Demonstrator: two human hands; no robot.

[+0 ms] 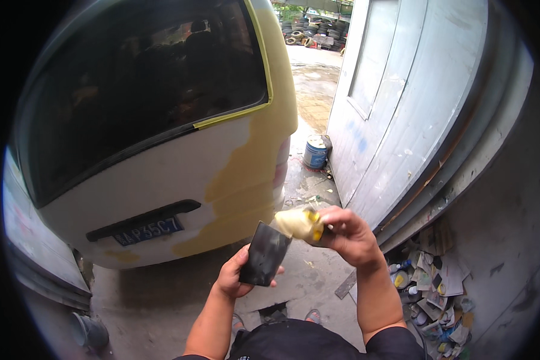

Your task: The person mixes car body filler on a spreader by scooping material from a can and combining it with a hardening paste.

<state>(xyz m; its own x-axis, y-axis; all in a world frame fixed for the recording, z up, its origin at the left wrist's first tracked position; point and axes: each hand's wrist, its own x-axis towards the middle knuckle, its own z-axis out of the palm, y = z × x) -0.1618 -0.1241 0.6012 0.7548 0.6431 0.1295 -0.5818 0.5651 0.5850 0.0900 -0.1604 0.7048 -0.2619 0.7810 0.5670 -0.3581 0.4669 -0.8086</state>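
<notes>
My left hand (235, 273) grips a flat black rectangular plate (264, 256) by its lower part, with the thumb along its left edge. In my right hand (352, 237) is a cream-coloured, roughly cylindrical object (293, 223) with yellow patches at its right end; blur hides exactly what it is. Its left end is close to the plate's upper right corner, and I cannot tell whether they touch. Beyond both hands stands the rear of a van (162, 162), its white body covered in irregular tan-yellow patches (234, 180). Yellow masking tape (234, 117) borders part of the rear window.
A blue paint pail (315, 153) stands beside a large grey metal door (387, 99). Papers, cans and bottles (441, 288) are heaped by the right wall. A dark bucket (90, 332) is at lower left. Outside are stacked tyres (315, 31). A floor opening (272, 311) lies near my feet.
</notes>
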